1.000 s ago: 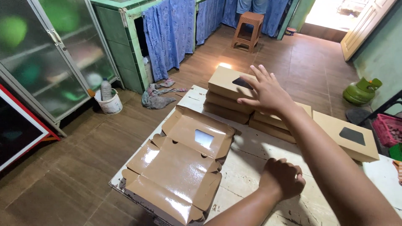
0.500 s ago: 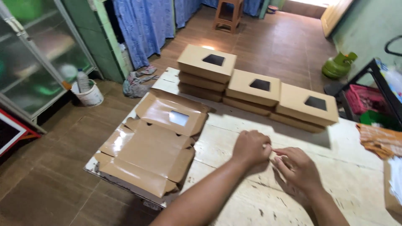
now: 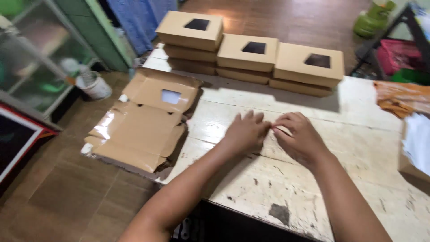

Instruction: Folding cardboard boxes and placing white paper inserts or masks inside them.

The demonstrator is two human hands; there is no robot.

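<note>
Cardboard flat blanks (image 3: 143, 123) nearest left hand (image 3: 244, 132): light, stiff, creased; grip judged best at edges. Right hand (image 3: 298, 139) fingertips meet left on tabletop (image 3: 358, 148), pinching something too small to tell.

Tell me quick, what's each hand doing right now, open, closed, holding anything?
Left hand: fingers curled, resting on the white table, fingertips meeting the right hand; held item cannot be told.
Right hand: curled, pinching at the same spot; contents cannot be told.

Brown tiled floor (image 3: 67, 201); green cabinet (image 3: 109, 33).
</note>
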